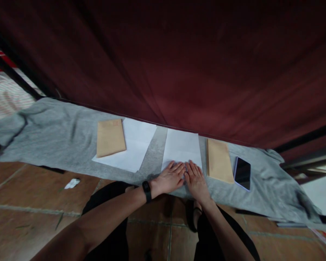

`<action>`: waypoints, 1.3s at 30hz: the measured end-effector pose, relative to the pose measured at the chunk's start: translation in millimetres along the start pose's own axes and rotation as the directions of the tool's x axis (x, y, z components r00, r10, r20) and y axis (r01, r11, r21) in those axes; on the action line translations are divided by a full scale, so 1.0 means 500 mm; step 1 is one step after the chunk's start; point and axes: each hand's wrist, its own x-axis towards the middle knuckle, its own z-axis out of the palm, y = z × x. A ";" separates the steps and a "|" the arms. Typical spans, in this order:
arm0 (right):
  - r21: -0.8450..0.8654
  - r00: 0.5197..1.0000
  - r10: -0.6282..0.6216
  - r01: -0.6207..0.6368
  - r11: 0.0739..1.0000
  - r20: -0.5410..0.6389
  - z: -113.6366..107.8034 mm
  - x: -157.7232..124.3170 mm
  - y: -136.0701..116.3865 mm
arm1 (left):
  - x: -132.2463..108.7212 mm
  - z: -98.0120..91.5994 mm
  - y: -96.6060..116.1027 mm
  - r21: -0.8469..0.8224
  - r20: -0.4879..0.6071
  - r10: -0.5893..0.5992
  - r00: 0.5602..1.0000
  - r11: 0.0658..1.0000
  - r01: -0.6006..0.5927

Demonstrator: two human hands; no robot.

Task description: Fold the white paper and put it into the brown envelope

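Note:
A white sheet of paper (181,146) lies on a grey cloth (57,134) spread over the floor. My left hand (170,178) and my right hand (196,177) rest flat side by side on the sheet's near edge, fingers stretched out and fingertips almost touching. A black band (146,191) circles my left wrist. Neither hand holds anything.
A brown envelope (219,160) lies right of the sheet, with a dark phone (242,173) beyond it. To the left, another brown envelope (110,137) sits on white paper (136,145). A dark red curtain (179,61) hangs behind. Brown floor tiles (21,203) lie nearer, with a white scrap (72,183).

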 end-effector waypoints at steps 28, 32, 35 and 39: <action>-0.002 0.999 -0.014 0.014 1.000 -0.040 -0.003 -0.025 0.033 | 0.018 0.018 -0.071 0.030 -0.021 -0.242 0.970 0.970 0.242; 0.002 0.999 -0.020 0.020 1.000 -0.040 -0.014 -0.024 0.026 | 0.003 0.009 -0.073 0.044 -0.047 -0.200 0.979 0.978 0.202; 0.021 0.997 -0.075 0.075 0.997 -0.022 -0.022 -0.021 0.014 | -0.006 0.001 -0.069 0.026 -0.033 -0.083 0.996 0.996 0.083; 0.055 0.990 -0.139 0.138 0.989 0.019 -0.023 -0.021 0.003 | -0.014 -0.008 -0.064 -0.009 0.010 0.019 1.000 1.000 -0.019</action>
